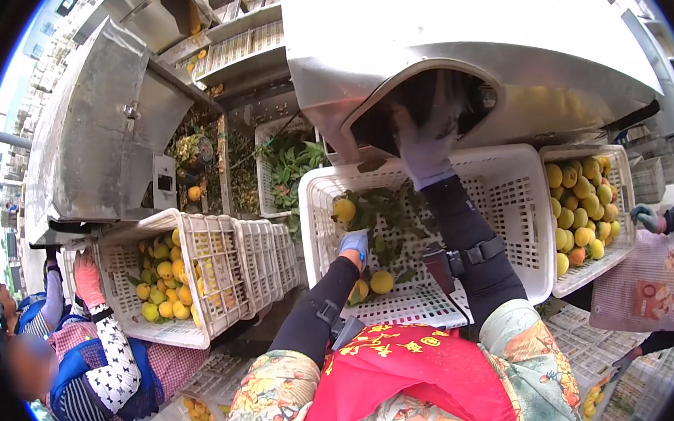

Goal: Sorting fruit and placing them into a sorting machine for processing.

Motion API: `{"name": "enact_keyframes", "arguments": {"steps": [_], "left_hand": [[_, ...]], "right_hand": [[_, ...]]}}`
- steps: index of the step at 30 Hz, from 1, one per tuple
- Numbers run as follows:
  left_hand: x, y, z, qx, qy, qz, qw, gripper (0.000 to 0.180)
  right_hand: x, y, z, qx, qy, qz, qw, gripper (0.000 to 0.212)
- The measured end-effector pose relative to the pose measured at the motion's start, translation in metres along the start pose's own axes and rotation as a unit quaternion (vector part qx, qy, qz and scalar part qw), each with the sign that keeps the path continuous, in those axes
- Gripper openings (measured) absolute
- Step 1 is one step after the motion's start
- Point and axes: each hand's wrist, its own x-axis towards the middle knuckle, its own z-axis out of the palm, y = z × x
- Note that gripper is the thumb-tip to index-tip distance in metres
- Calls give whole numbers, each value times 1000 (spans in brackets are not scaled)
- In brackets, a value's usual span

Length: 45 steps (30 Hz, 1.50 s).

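Observation:
My right hand (425,142), in a pale glove, reaches into the dark opening (476,107) of a metal machine. Its thumb and fingers look spread, though blurred, and I see nothing held. My left hand (356,245), in a pale blue glove, is closed over the left part of a white plastic crate (505,291). What it holds, if anything, is hidden. Just beyond it is a round yellow fruit (344,209) beside green leaves (388,214). Another yellow fruit (381,282) lies on the crate floor nearer to me.
To the right stands a crate full of yellow-orange fruit (583,198), with a person's gloved hand (647,217) beside it. A tilted crate (190,262) of fruit is at left, near a co-worker's pink glove (88,280). A crate of leaves (286,167) stands beyond it.

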Motion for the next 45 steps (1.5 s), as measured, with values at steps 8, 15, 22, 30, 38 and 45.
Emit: {"name": "enact_keyframes", "arguments": {"steps": [8, 15, 22, 30, 38, 45], "left_hand": [[-9, -15, 67, 104, -126, -39, 986, 31], [-31, 30, 0, 62, -162, -138, 975, 35], [-10, 6, 4, -268, -17, -23, 963, 33], [-64, 109, -123, -878, -161, -12, 451, 65], [-92, 123, -133, -883, -140, 142, 425, 69], [-121, 137, -157, -881, -85, 156, 439, 72]], "right_hand": [[-176, -14, -23, 195, -557, 285, 755, 53], [-256, 0, 84, -102, -621, 1, 777, 75], [-252, 95, 28, 269, -455, 598, 603, 54], [-144, 54, -80, 406, -372, 601, 580, 45], [-92, -3, -95, 315, -382, 406, 768, 62], [-84, -48, -89, 41, -323, 173, 930, 88]]}}
